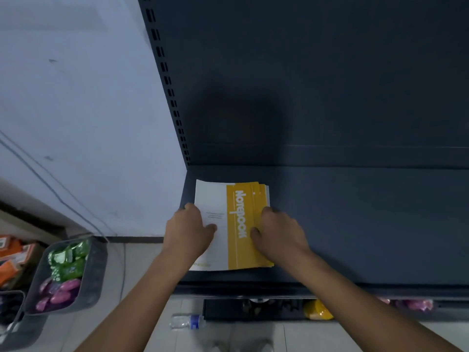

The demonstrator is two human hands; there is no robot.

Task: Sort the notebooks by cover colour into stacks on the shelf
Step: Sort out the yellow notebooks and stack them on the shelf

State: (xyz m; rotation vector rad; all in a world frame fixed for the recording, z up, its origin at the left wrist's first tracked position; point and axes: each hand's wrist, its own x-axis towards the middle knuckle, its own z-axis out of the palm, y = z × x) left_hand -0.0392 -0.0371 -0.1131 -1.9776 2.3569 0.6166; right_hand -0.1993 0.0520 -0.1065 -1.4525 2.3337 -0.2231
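holding a stack of yellow-and-white notebooks (234, 219) flat on the left end of the dark shelf (355, 224). gripping its left side with the left hand (190, 227), right side with the right hand (276, 231), thumbs on top.

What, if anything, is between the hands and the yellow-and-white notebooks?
Nothing visible. The left hand and right hand both grip the stack of yellow-and-white paper notebooks, lying on the dark grey metal shelf.
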